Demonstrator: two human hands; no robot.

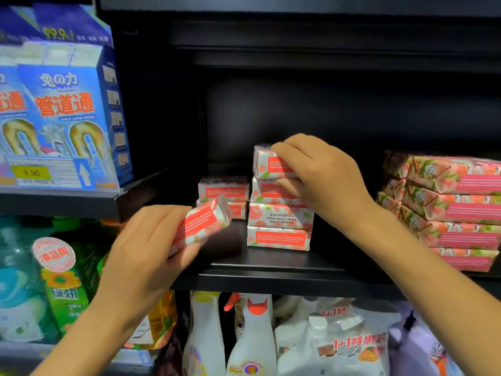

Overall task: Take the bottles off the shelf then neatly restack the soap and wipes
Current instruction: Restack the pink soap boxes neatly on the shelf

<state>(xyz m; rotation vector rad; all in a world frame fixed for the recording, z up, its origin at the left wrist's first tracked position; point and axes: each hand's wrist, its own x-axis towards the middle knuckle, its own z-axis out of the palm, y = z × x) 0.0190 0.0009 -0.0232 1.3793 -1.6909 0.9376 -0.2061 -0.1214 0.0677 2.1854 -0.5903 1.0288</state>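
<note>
On the black shelf stands a stack of several pink-and-white soap bars. My right hand grips the top soap bar of that stack, fingers over its top and thumb below. A shorter stack of two soap bars sits behind and to the left. My left hand holds one more soap bar, tilted, in front of the short stack. At the right, pink wipes packs lie piled in several layers.
Blue drain-cleaner boxes fill the upper left shelf with a price tag. Green detergent bottles stand at lower left. White spray bottles and refill pouches crowd the shelf below. The black shelf's back wall is dark.
</note>
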